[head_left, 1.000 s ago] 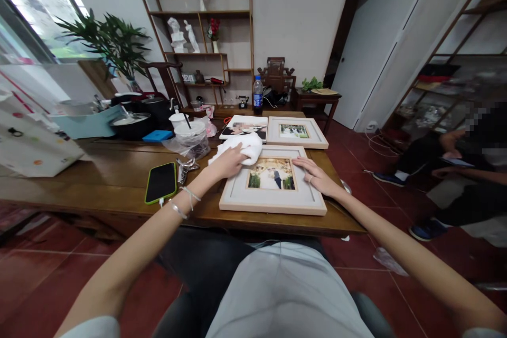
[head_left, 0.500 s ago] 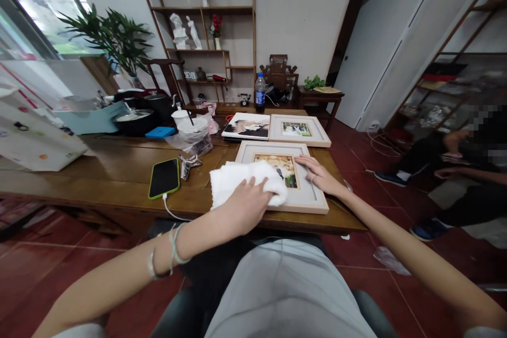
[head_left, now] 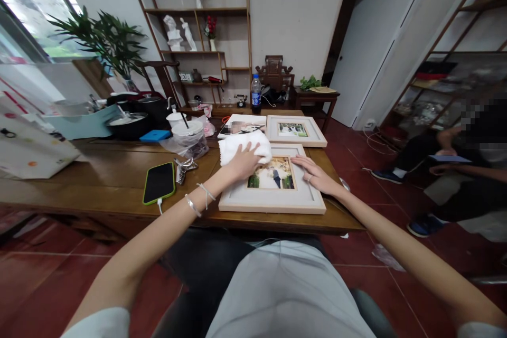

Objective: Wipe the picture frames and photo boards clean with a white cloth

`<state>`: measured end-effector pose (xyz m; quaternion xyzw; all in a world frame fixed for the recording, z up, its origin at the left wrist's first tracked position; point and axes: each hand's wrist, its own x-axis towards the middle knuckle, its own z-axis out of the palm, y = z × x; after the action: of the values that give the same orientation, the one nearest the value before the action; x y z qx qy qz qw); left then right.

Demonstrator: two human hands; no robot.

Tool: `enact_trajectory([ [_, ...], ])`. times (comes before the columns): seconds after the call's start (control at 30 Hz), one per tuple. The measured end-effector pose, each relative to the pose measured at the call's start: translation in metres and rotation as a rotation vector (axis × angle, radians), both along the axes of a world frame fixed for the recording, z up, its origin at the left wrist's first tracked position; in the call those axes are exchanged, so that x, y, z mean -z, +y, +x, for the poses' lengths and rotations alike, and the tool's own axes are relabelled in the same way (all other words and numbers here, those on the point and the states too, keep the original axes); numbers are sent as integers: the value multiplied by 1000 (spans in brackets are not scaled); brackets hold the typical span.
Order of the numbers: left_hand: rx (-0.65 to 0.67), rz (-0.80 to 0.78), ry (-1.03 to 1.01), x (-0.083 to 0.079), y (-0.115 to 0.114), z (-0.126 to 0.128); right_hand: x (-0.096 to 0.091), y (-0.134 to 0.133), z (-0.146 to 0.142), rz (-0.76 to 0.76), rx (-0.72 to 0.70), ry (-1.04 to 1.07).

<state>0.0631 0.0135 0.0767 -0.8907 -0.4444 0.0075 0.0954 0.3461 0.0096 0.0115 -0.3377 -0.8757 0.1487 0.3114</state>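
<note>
A picture frame (head_left: 273, 203) with a pale wooden border and a photo inside lies flat at the table's front edge. My left hand (head_left: 244, 162) presses a white towel (head_left: 233, 148) against its far left corner, fingers over the cloth. The towel hides that corner and part of the photo book behind. My right hand (head_left: 319, 177) rests on the frame's right side with fingers stretched out, touching the glass area beside the photo. Behind it lie a second picture frame (head_left: 320, 139) and a photo book (head_left: 255, 118), partly covered by the towel.
Left on the wooden table (head_left: 119, 163) lie a phone (head_left: 159, 183) on a cable, a lidded cup (head_left: 188, 132) in plastic and a blue box (head_left: 155, 134). A bottle (head_left: 256, 96) stands at the back. At right sits another person (head_left: 475, 137) holding a tablet-like thing.
My left hand has moved the towel away from me and slightly left, uncovering the frame's near left corner and more of its photo. The right hand stays in place on the frame.
</note>
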Motion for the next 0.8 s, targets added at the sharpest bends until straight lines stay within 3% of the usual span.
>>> enact_trajectory([
  [0.23, 229, -197, 81, -36, -111, 7, 3, 3, 0, 13, -2, 10],
  [0.37, 317, -239, 8, -47, -141, 7, 0, 1, 0, 14, -1, 10],
  [0.43, 298, -218, -12, -42, -138, 11, -1, 0, 0, 11, 3, 11],
  [0.53, 222, -175, -1, -27, -115, 17, 0, 1, -1, -1, 13, 15],
  [0.67, 86, -151, 8, -12, -62, 19, 2, 2, -1, -9, 20, 24],
  [0.8, -1, -93, -21, -7, -13, 18, 3, 2, 0, 0, 17, 28],
])
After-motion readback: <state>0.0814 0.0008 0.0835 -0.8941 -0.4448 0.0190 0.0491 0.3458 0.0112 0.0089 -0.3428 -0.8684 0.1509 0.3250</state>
